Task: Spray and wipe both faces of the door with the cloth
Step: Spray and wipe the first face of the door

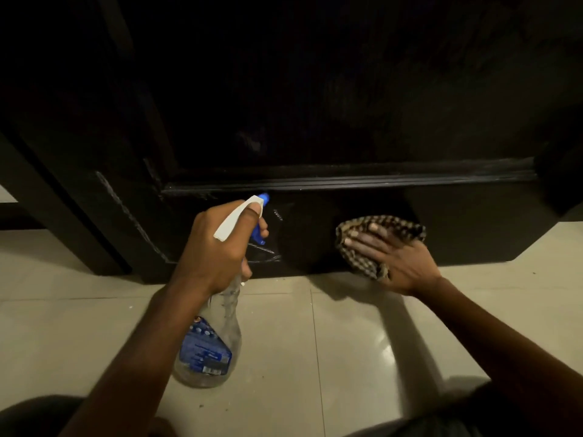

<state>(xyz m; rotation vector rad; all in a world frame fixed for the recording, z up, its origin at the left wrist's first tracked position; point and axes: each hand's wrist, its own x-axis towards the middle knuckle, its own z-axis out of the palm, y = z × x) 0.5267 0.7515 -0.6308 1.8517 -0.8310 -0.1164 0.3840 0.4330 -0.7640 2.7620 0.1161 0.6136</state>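
Bottle label point(206, 350) text unreadable.

The door point(362, 99) was dark, almost black, with a raised moulding running across above its bottom rail, where pale scratch marks were seen at the left. The cloth point(403, 227), checked in brown and beige and crumpled, was pressed against that rail by the flat fingers of the right hand point(394, 260). The spray bottle point(214, 345), clear, with a blue label, white head and blue trigger, was gripped at the neck by the left hand point(217, 247), its nozzle pointed at the door just left of the cloth.
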